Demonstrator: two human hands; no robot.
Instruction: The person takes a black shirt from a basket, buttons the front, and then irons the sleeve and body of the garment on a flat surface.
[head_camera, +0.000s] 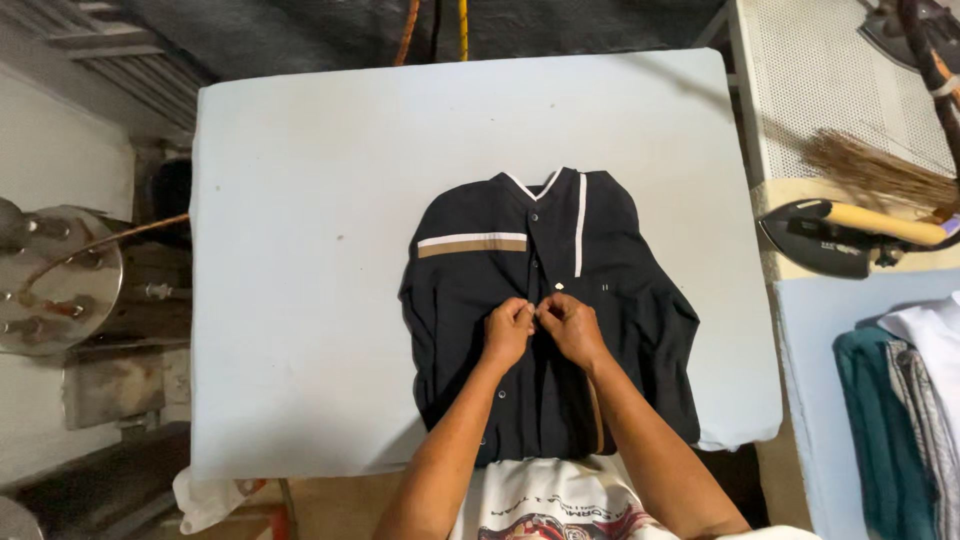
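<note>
Both hands meet mid-placket, left hand (508, 331) and right hand (570, 325) each with grip pinched on the dark shirt (545, 310), placket running straight away across the table (300, 250).

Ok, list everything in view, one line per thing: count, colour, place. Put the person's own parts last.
shirt: one, black with white and tan stripes, lying front-up mid-table
table: one, pale blue padded top, centre
iron: one, dark with yellow handle, on the stand at right
broom bristles: one bundle, brown, above the iron
folded clothes: a few, teal, grey and white, lower right
metal vessel: one, silver, far left
left hand: pinching the shirt's button strip
right hand: pinching the same spot
</note>
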